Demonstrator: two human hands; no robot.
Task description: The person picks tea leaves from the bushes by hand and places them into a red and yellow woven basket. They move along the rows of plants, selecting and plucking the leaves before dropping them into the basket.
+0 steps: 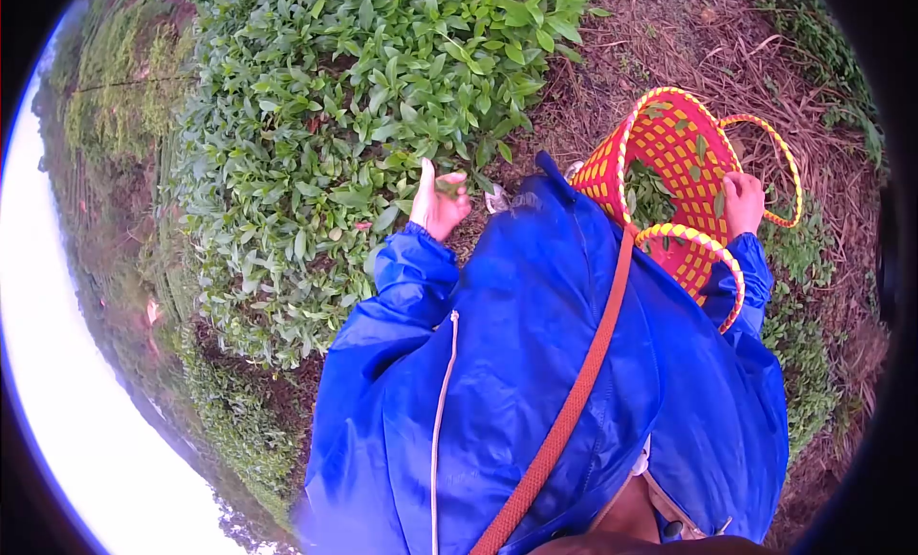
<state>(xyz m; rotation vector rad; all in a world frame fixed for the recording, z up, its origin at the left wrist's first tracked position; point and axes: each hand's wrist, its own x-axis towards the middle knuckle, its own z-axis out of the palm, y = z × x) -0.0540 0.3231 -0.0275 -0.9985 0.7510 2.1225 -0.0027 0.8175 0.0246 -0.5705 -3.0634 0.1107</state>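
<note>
My left hand (440, 207) is at the edge of a leafy green bush (354, 106), with the thumb stretched out and the fingers curled in. A bit of green leaf (446, 186) shows at those fingers; how much they hold is hidden. On the other side, my right hand (743, 203) grips the rim of a red and yellow woven basket (602, 175). The basket tilts, its mouth facing me. Loose green leaves (650, 194) lie inside, and a few cling to its inner wall.
A brown strap (564, 416) runs across my blue jacket (507, 364) to the basket. Two looped handles (786, 163) stick out from the rim. Dry stalks (650, 39) cover the ground beyond the basket. More bushes (239, 412) and a hillside (115, 173) are at the left.
</note>
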